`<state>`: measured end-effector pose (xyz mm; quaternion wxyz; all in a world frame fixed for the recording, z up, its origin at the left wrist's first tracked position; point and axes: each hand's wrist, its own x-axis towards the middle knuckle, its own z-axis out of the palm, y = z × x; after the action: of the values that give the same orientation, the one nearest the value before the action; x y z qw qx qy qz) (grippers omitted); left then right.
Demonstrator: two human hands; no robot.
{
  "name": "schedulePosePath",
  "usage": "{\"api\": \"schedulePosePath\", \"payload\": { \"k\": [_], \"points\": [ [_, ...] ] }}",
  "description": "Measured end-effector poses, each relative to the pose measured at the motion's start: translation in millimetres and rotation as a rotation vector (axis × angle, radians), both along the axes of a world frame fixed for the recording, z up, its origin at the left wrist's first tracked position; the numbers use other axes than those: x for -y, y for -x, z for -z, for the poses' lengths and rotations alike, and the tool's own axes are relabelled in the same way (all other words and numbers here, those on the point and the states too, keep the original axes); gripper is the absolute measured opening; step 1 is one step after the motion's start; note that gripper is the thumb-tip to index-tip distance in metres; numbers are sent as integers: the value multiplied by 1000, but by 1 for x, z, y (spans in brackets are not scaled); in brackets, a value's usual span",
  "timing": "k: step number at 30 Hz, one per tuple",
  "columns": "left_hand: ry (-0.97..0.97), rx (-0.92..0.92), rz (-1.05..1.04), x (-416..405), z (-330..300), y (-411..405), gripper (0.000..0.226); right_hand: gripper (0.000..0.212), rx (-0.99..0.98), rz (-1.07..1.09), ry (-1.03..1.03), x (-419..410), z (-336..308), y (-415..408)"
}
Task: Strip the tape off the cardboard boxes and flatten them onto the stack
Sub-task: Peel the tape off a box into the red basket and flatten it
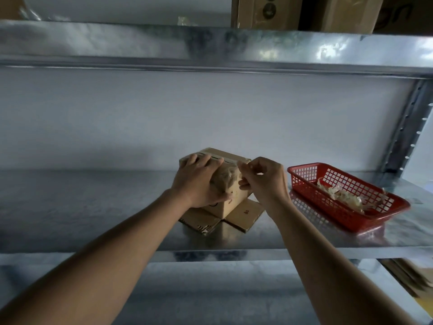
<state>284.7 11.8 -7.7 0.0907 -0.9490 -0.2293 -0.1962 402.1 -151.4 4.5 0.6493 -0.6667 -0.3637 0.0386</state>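
1. Cardboard box (228, 205) sits on a metal shelf (93, 207), roughly mid-frame, with its bottom flaps (246, 214) splayed flat on the shelf around it.
2. Left hand (199, 184) lies over the box's top and near side, fingers (206, 160) spread across the top edge, thumb down the front face; it holds the box in place.
3. Right hand (264, 179) is just right of the box, fingers curled, thumb and forefinger pinching a strip of clear tape (228, 175).
4. Tape runs from the pinch back to the box's top and front; it looks crumpled and partly lifted, and where it is still stuck cannot be told exactly.
5. Another band of tape runs along the top seam behind the left fingers.
6. Red plastic basket (346, 195) stands on the same shelf, right of the box, near but not touching; wads of used tape (344, 195) lie in it.
7. Upper shelf (210, 45) carries more boxes (304, 12), only their lower parts visible.
8. Flat cardboard pieces (412, 275) show at the lower right, below the shelf.
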Motion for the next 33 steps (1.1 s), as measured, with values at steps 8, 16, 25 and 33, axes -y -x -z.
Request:
{"api": "schedulePosePath", "payload": {
  "k": [8,16,25,33],
  "points": [
    [10,5,-59,33,2,-37,107,24,125,-24,97,13,-2,-41],
    [19,19,-129,74,-1,-69,101,19,7,-11,45,42,-5,-73],
    [38,18,-167,96,-3,-105,100,25,195,274,69,79,-20,-111],
    [41,79,-176,100,6,-121,96,36,196,41,354,92,-21,-126]
  ]
}}
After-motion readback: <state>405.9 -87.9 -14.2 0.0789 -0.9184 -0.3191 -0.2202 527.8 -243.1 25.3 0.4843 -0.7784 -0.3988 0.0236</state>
